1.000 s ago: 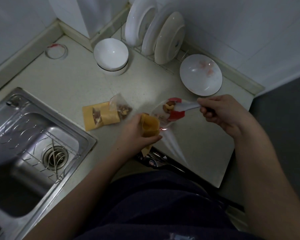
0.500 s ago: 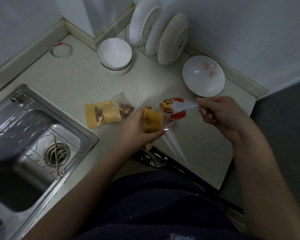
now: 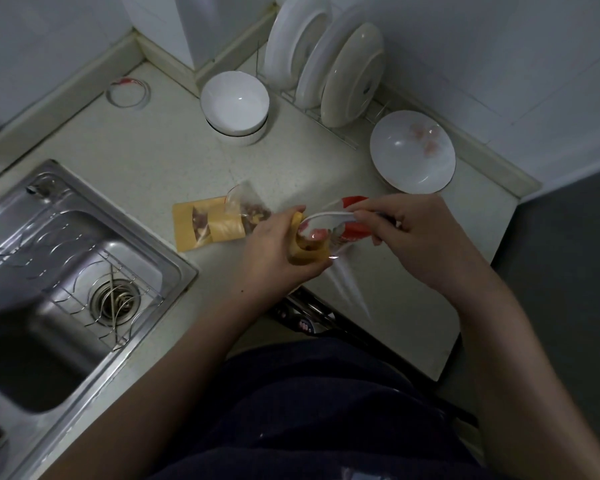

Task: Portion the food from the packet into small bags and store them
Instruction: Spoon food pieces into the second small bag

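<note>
- Left hand (image 3: 274,251) sits dead centre, fingers curled tight round a yellow packet (image 3: 305,252), thumb over the top, holding its mouth up.
- Right hand (image 3: 406,233) is in from 3 o'clock, fingers pinched on the handle of a white spoon (image 3: 326,215). The spoon's bowl is right at the packet's mouth; what it carries cannot be made out.
- A clear bag (image 3: 352,233) with red print is bunched between the two hands, its see-through tail trailing toward 5 o'clock. Which hand actually has it cannot be told.
- At 9 o'clock of the left hand, a second yellow packet (image 3: 191,230) lies flat on the counter (image 3: 153,150), and a filled small bag (image 3: 250,211) rests on it, just beside the knuckles.
- The sink (image 3: 66,271) cuts in at 8 o'clock, with its rim near that flat packet.
- Up at 11 o'clock stands a white bowl (image 3: 234,102), with plates (image 3: 354,74) upright in a rack (image 3: 326,123) at 12 and a white dish (image 3: 413,150) at 1 o'clock, near the right hand.
- A tape ring (image 3: 128,93) lies far out at 10 o'clock.
- The counter's near edge runs just under the hands at 6 o'clock, and its end lies at 3 o'clock. There is bare surface at 5 o'clock and between the hands and the bowl.
</note>
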`<state>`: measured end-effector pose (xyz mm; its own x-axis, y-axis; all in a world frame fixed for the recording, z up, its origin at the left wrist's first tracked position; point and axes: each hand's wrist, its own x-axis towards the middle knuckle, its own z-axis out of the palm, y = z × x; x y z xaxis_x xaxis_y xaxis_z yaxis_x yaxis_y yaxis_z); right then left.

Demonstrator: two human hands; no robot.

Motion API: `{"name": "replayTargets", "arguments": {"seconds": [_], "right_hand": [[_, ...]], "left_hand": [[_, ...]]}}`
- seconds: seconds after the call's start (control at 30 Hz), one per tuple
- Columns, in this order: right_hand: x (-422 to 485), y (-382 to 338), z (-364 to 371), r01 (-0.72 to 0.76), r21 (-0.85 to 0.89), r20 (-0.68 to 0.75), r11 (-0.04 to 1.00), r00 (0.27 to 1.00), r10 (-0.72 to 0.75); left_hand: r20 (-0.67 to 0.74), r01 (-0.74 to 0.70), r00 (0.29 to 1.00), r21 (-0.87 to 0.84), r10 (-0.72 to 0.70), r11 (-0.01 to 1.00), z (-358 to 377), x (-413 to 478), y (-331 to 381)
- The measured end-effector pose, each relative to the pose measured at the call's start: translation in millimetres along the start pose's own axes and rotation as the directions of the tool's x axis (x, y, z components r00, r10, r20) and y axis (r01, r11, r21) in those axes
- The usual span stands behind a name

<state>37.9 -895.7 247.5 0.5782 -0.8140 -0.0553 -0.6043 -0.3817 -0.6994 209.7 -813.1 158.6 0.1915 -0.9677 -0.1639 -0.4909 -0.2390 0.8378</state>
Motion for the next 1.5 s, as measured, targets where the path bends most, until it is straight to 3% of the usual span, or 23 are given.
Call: {"name": "replayTargets", "arguments": {"seconds": [0.27, 0.33, 0.53, 0.73, 0.93, 1.13, 1.3, 1.5], "right_hand": [[0.0, 6.6, -28.5, 0.031, -0.185, -0.281, 0.982, 0.956, -0.083], [1.7, 10.0, -33.0, 0.034, -0.274, -0.284, 0.961, 0.952, -0.115], [18.4, 14.9, -9.8, -0.012, -0.562, -0.022, 0.827, 1.0, -0.001], [42.9, 30.0, 25.2, 0.228, -0.719, 0.318, 0.657, 0.948, 0.02], [63.8, 50.6, 49.9, 0.212, -0.838, 0.314, 0.502, 0.941, 0.127], [62.0, 68.4, 70.7, 0.144, -0.801, 0.308, 0.581, 0.931, 0.194], [61.1, 83.3, 81.7, 0.122, -0.85, 0.309, 0.513, 0.903, 0.297], [76.7, 89.0, 61.5, -0.129, -0.72, 0.253, 0.682, 0.866, 0.431]], "left_hand": [[-0.026, 0.05, 0.998, -0.02, -0.05, 0.999, 3.6, -1.9, -13.5], [-0.033, 0.054, 0.998, -0.021, -0.055, 0.998, 4.0, -2.4, -16.4], [-0.022, 0.065, 0.998, 0.002, -0.065, 0.998, 5.6, -3.1, -20.7], [-0.036, 0.077, 0.996, 0.0, -0.077, 0.997, 5.2, -6.6, -23.2], [-0.04, 0.104, 0.994, 0.037, -0.103, 0.994, 5.6, -9.0, -30.5], [-0.056, 0.126, 0.991, 0.042, -0.124, 0.991, 5.3, -10.4, -35.0], [-0.066, 0.141, 0.988, 0.061, -0.137, 0.988, 4.5, -11.8, -40.4], [-0.068, 0.158, 0.986, 0.051, -0.154, 0.986, 4.6, -12.2, -41.5]]}}
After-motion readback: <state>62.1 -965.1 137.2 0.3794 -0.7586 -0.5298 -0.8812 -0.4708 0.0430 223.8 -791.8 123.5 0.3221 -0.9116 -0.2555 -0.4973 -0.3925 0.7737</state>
